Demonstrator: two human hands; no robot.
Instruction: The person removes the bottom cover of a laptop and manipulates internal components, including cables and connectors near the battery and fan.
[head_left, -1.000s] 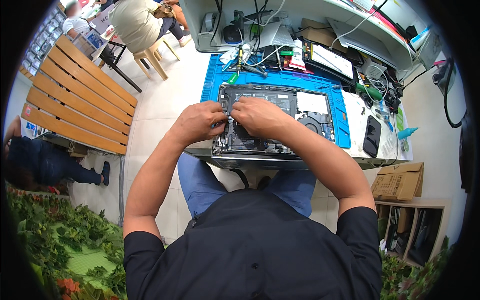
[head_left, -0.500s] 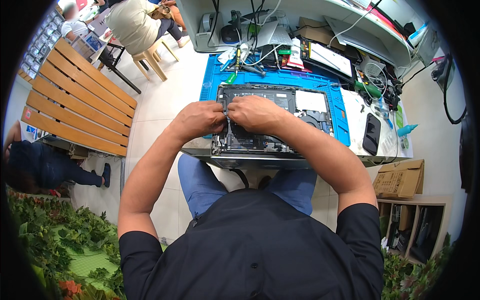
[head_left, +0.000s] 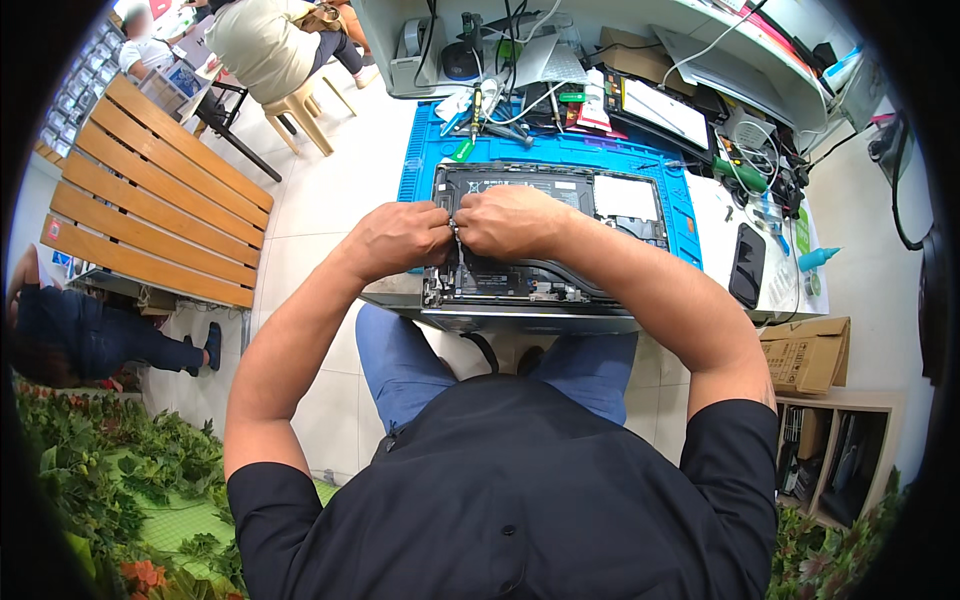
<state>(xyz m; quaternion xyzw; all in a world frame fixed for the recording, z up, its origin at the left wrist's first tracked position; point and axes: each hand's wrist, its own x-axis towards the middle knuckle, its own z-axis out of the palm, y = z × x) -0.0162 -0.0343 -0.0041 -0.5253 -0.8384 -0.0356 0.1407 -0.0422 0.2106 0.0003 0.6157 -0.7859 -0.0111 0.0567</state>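
Observation:
An opened laptop point(head_left: 500, 287) lies across the front edge of the bench, its dark battery and circuit parts bare. Over its left side, both my hands are close together with the fingers curled down. My left hand point(head_left: 404, 238) is closed at the laptop's left edge. Beside it, my right hand point(head_left: 510, 222) is closed too, knuckles up, above the inner parts. A thin cable-like strip point(head_left: 459, 243) shows just below the gap between them. Whatever the fingertips pinch is hidden under the hands. A white rectangular piece point(head_left: 625, 199) lies on the laptop's far right part.
Under the laptop is a blue work mat point(head_left: 420, 160). Behind it are screwdrivers point(head_left: 476, 105), cables and a tablet-like panel point(head_left: 664, 112). At right are a black phone point(head_left: 747, 265) and a teal bottle point(head_left: 818, 259). A slatted wooden bench point(head_left: 160, 200) and seated people are at left.
My hands stay at nearly the same spot on the laptop. My right elbow has swung slightly outward, and the view has shifted a little.

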